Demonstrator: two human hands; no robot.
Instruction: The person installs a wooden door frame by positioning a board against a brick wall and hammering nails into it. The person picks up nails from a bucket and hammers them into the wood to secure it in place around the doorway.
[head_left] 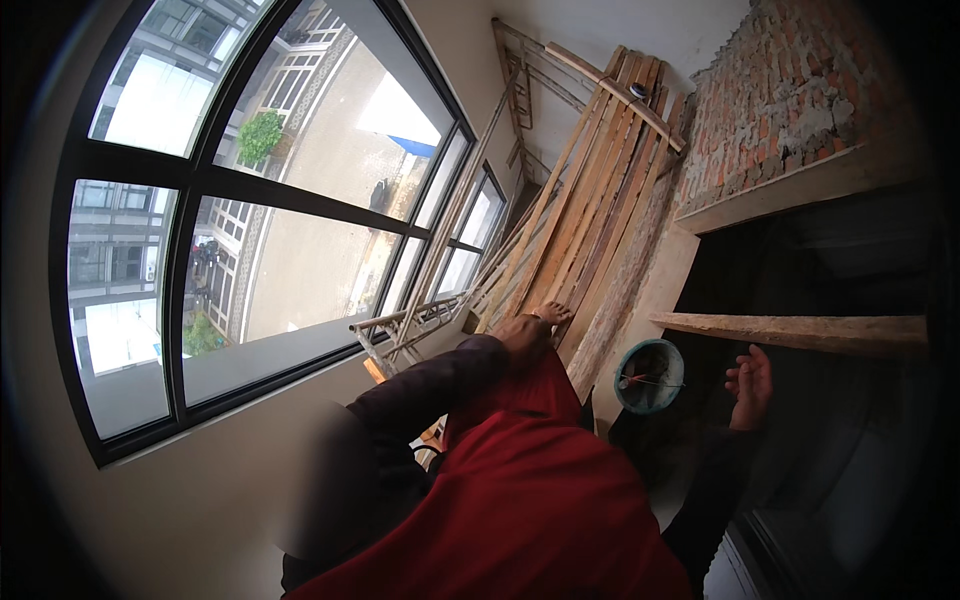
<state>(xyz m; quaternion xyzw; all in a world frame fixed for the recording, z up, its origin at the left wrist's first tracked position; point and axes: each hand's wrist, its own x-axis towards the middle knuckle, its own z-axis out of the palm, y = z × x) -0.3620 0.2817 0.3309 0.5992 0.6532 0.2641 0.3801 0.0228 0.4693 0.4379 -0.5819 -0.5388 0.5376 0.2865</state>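
Note:
My left hand [522, 338] rests low on my red-clad leg [530, 385], beside a bare foot [555, 312] on the wooden planks [580, 210]. Its fingers are mostly hidden, so whether it grips anything cannot be made out. Out to the right, my right hand [750, 388] hangs in the air with fingers loosely bent and apart, nothing visible in them. It is just below a rough wooden beam [800, 330]. To its left stands a round bluish-green bucket [621, 390] with dark contents and a thin stick or wire lying across it.
The long planks run away from me, with a crosspiece [615, 95] over their far end. Metal scaffold frames [405, 330] stand along the left, beside a large black-framed window [200, 180]. On the right are rough exposed brickwork [770, 110] and a dark opening [800, 260].

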